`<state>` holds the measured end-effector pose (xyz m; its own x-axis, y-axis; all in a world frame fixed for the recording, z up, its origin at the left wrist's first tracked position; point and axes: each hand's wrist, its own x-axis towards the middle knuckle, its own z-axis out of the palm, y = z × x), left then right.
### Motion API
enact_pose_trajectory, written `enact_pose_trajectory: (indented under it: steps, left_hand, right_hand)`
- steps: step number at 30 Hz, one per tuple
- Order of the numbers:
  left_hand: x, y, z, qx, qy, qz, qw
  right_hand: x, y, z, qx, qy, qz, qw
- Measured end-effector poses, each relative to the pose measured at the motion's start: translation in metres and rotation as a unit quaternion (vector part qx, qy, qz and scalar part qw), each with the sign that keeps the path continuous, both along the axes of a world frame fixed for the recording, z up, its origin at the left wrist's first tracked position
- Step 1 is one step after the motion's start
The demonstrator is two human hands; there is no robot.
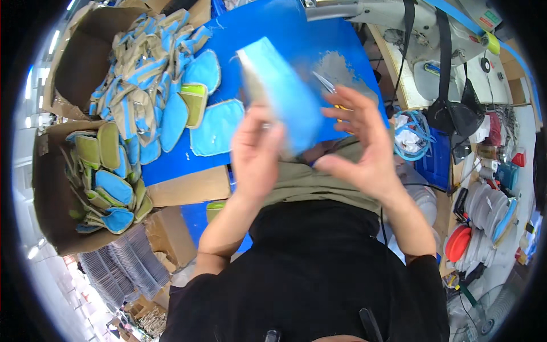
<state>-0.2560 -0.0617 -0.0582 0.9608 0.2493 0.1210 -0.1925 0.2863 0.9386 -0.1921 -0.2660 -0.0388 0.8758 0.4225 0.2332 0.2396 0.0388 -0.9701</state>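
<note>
My left hand (257,151) is closed around a blue fabric pad (293,105) with a beige side, lifted over the blue worktable and blurred by motion. To the right of the pad, my right hand (364,148) is open, fingers spread and thumb apart. Scissors (325,83) with yellow handles show behind its fingers, blades pointing up and left; whether they touch the hand is hidden. Left of my left hand, a blue pad with a light edge (216,127) lies on the table (239,28), beside a green pad (194,105) and more blue ones.
A pile of beige and blue strap pieces (142,74) spills from a cardboard box (80,57) at the far left. A nearer box (48,188) holds green and blue pads. Sewing machine parts (433,85) and hanging black straps stand at the right, above a blue-rimmed basket (413,135).
</note>
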Motion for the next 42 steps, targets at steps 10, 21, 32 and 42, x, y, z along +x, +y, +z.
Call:
enact_pose_trajectory:
  steps: [10,21,32,42]
  left_hand:
    - [0.028,0.032,-0.054,0.563,-0.049,0.192,0.802]
    - [0.007,0.059,-0.124,0.205,0.144,0.133,0.959]
    - [0.01,0.058,-0.132,0.125,0.154,0.093,0.976]
    - [0.008,0.048,-0.096,0.003,0.146,-0.005,0.989]
  right_hand:
    - [0.056,-0.004,-0.104,0.028,0.202,-0.151,0.967]
    - [0.048,0.002,-0.121,0.03,0.213,-0.119,0.969]
    - [0.045,0.006,-0.123,0.129,0.308,-0.144,0.932]
    - [-0.014,0.026,-0.128,0.144,0.267,-0.088,0.949]
